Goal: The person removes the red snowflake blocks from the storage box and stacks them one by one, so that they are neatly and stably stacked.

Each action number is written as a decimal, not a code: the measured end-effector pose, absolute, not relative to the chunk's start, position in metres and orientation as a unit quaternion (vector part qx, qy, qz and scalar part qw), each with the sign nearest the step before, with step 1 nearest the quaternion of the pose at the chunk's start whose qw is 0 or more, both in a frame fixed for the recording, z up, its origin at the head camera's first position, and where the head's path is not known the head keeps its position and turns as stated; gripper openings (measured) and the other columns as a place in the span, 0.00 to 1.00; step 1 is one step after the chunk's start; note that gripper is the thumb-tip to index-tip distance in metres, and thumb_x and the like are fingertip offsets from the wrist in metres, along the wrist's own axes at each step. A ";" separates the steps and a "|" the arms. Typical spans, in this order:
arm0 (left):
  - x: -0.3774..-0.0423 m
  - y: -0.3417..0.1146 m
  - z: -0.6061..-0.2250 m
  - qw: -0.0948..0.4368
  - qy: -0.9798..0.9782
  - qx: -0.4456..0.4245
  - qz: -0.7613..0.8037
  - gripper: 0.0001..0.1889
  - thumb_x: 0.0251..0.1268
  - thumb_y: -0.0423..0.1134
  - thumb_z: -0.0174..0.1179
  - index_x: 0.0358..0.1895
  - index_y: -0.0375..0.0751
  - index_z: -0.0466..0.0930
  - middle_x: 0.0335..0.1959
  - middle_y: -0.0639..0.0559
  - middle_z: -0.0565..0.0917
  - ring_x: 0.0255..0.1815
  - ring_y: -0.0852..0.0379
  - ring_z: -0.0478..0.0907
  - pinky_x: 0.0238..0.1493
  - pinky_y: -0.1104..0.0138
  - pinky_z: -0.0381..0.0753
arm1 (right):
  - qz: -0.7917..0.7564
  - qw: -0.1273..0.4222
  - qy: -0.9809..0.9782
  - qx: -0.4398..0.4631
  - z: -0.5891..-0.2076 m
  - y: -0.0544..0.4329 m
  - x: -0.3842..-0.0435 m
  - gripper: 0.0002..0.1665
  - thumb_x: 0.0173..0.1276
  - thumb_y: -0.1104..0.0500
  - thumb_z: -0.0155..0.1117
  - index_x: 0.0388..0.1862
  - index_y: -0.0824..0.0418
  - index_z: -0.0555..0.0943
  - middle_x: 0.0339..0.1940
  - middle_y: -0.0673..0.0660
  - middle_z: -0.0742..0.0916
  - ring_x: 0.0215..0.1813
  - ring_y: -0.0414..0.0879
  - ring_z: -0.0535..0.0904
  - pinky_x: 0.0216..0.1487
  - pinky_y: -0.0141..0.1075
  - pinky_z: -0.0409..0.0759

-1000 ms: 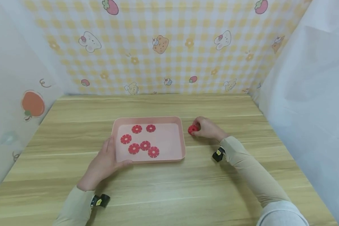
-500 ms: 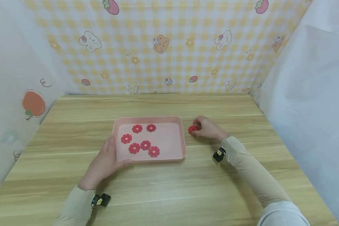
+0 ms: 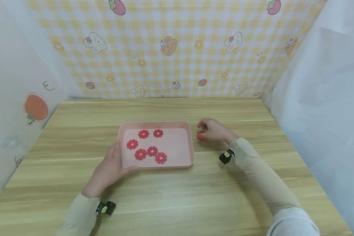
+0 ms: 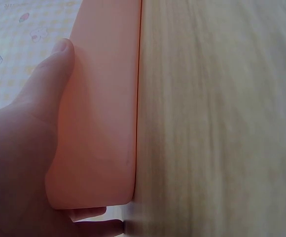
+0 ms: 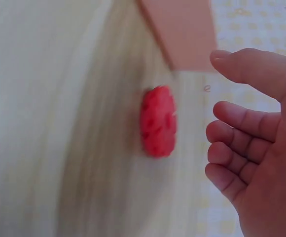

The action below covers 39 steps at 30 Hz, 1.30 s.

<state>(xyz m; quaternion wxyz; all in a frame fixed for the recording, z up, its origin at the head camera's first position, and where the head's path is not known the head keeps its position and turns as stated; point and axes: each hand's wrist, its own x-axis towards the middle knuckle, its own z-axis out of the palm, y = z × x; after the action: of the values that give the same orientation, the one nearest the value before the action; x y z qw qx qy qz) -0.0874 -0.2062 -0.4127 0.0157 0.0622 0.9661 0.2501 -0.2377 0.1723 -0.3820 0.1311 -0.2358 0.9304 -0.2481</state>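
In the head view, a shallow pink tray holds several red notched discs lying flat. My left hand grips the tray's front-left corner, thumb along the front wall and fingers at the left side. The left wrist view shows that thumb against the tray wall. Right of the tray, a stack of red notched discs stands on the table. My right hand hovers over this stack. The right wrist view shows the hand apart from it, thumb spread from loosely bent fingers, nothing held.
The wood-grain table runs back to a yellow checked cloth with cartoon prints. White sheets hang at both sides. A small black camera is strapped to each wrist.
My right hand has let go of the red disc stack and lifted slightly, its fingers parting. The left hand, the tray and the discs in it stay in place.
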 end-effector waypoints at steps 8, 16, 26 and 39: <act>-0.089 -0.210 -0.411 0.016 0.965 0.059 0.256 0.66 0.42 0.67 0.69 0.74 0.29 0.39 0.68 0.30 0.58 0.61 0.35 0.66 0.54 0.42 0.76 | -0.241 0.123 0.921 -0.279 -0.364 0.141 -0.246 0.18 0.60 0.57 0.68 0.48 0.63 0.79 0.38 0.56 0.81 0.40 0.49 0.74 0.44 0.40 0.76; -0.090 -0.212 -0.411 0.014 0.962 0.059 0.265 0.67 0.41 0.65 0.71 0.74 0.31 0.39 0.68 0.31 0.59 0.60 0.36 0.67 0.52 0.43 0.78 | -0.238 0.143 0.906 -0.319 -0.351 0.096 -0.249 0.19 0.62 0.55 0.68 0.50 0.61 0.79 0.42 0.53 0.83 0.44 0.47 0.75 0.50 0.38 0.78; -0.089 -0.210 -0.411 0.017 0.960 0.056 0.273 0.67 0.39 0.66 0.71 0.75 0.34 0.38 0.69 0.33 0.58 0.61 0.36 0.67 0.53 0.43 0.78 | -0.229 0.179 0.880 -0.375 -0.361 0.038 -0.248 0.18 0.61 0.55 0.69 0.48 0.60 0.81 0.41 0.55 0.83 0.43 0.46 0.75 0.48 0.34 0.76; -0.086 -0.207 -0.411 0.012 0.960 0.056 0.273 0.66 0.40 0.64 0.72 0.75 0.32 0.40 0.69 0.33 0.59 0.61 0.36 0.68 0.53 0.45 0.78 | -0.279 0.255 0.855 -0.354 -0.381 -0.008 -0.235 0.24 0.59 0.52 0.71 0.53 0.53 0.78 0.42 0.48 0.81 0.44 0.42 0.77 0.47 0.31 0.80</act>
<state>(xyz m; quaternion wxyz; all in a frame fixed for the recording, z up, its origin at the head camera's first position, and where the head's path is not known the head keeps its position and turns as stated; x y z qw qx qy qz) -0.0855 -0.2073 -0.4115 0.0120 0.0559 0.9604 0.2727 -0.2349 -0.0079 -0.3808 0.2551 -0.3538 0.8555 -0.2791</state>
